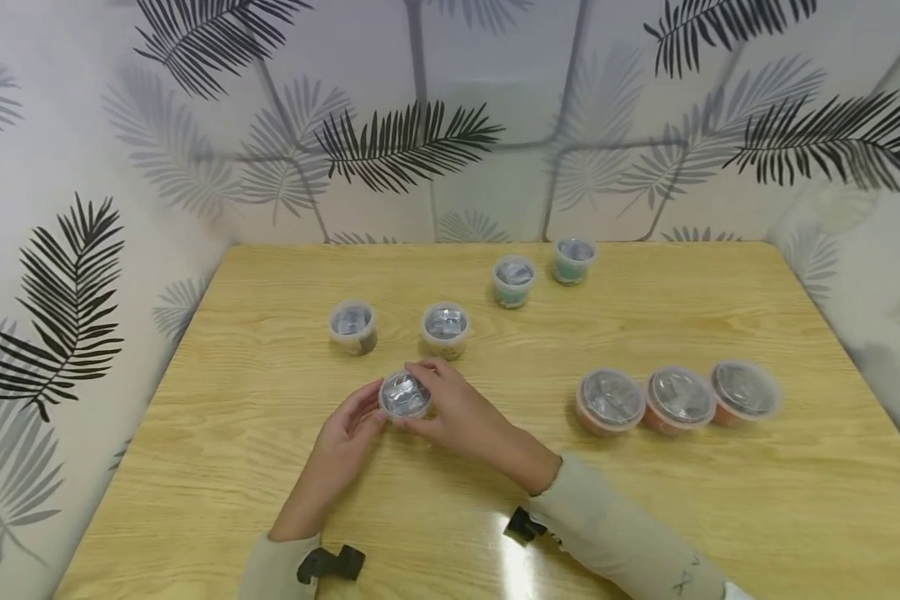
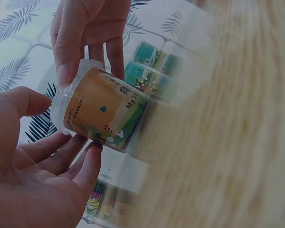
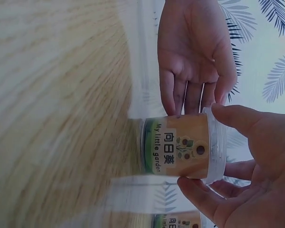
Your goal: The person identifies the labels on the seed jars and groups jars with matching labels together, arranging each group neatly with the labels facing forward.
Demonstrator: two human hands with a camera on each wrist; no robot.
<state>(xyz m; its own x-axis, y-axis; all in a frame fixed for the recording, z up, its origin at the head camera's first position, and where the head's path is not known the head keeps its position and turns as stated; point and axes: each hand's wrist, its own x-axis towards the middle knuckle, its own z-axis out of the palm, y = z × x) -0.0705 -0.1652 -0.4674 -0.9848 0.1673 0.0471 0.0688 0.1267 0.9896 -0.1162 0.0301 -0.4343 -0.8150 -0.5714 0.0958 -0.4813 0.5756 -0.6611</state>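
Note:
Both hands are on one clear plastic cup with a lid (image 1: 405, 395), near the middle of the table. Its orange label, with a sunflower picture and the words "My little garden", faces the right wrist camera (image 3: 180, 149). My left hand (image 1: 347, 433) holds the cup's left side, thumb and fingers around it near the lid. On the right side, my right hand (image 1: 457, 410) grips it with the thumb in front and fingers behind. The cup stands upright on or just above the table; the gap beneath cannot be judged. Silvery contents show through the lid.
Two similar lidded cups (image 1: 352, 327) (image 1: 446, 331) stand just behind the hands. Farther back are two teal cups (image 1: 513, 282) (image 1: 573, 261). Three wider reddish tubs (image 1: 610, 402) form a row at right. Leaf-patterned sheeting (image 1: 487, 192) borders the wooden table (image 1: 255, 367).

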